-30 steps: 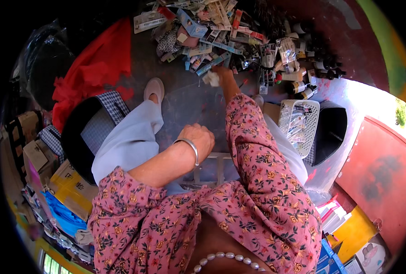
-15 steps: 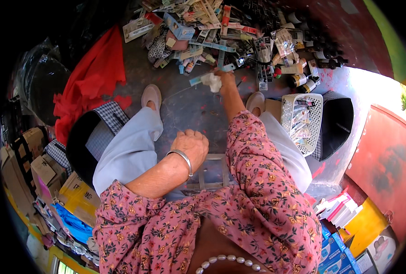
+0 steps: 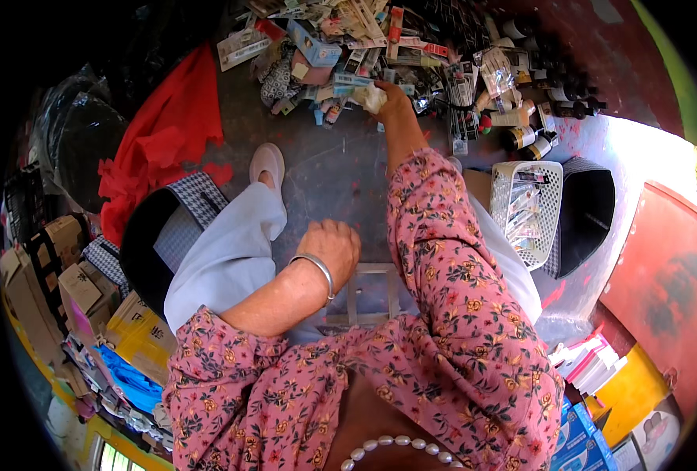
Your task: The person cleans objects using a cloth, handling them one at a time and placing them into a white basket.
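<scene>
My right hand (image 3: 393, 100) reaches out to the near edge of a heap of small packaged goods (image 3: 364, 35). It is closed on a crumpled white wad (image 3: 370, 99), cloth or tissue, I cannot tell which. Pale blue packets (image 3: 351, 79) lie right beside that hand. Closer to my body, my left hand (image 3: 334, 248) is held above the dark floor between my legs. Its fingers are curled in, and whatever may be inside them is hidden. A silver bangle (image 3: 318, 269) circles the left wrist.
Dark-capped bottles (image 3: 535, 141) lie at the heap's right. A white perforated basket (image 3: 548, 212) with packets stands beside my right leg, next to a black-lined bin (image 3: 587, 212). At left are red cloth (image 3: 164, 133), another bin (image 3: 140, 251) and cardboard boxes (image 3: 140, 334).
My right hand has moved forward with the white wad, up to the heap's edge. The pale blue strip beside the wad is now among the packets. My left hand stays nearly still.
</scene>
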Motion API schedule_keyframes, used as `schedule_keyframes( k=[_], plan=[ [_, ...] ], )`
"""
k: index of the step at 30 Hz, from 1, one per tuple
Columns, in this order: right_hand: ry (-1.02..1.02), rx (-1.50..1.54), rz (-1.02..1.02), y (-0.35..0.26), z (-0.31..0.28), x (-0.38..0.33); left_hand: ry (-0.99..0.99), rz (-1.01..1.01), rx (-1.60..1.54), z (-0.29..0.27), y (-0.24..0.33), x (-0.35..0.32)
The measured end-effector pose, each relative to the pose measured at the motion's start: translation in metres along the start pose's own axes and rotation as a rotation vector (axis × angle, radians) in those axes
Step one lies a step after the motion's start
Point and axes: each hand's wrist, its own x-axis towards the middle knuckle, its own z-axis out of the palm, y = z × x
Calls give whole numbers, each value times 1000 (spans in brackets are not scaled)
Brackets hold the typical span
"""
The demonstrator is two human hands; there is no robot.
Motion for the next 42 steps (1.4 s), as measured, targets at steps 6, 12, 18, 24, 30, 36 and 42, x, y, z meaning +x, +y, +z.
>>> schedule_keyframes(
  k=[6,12,18,24,30,36,42],
  plan=[
    [124,-710,-445,31,-63,-62,-7,11,-27,-4,3,-4],
    [633,-1279,-892,26,-40,-88,-13,40,-16,0,7,-3],
    [807,-1233,-598,25,-5,-58,8,10,46,-3,5,0],
    [817,-1279,-722,16,-36,-50,17,23,25,-7,14,2],
    [700,-1173,-681,22,-71,-80,-8,55,48,-8,19,8],
    [-1,-329,-135,42,-98,-101,-81,64,24,-7,18,16],
    [-269,-555,-54,29,-45,-181,58,-205,-82,-50,-29,32]
  ],
)
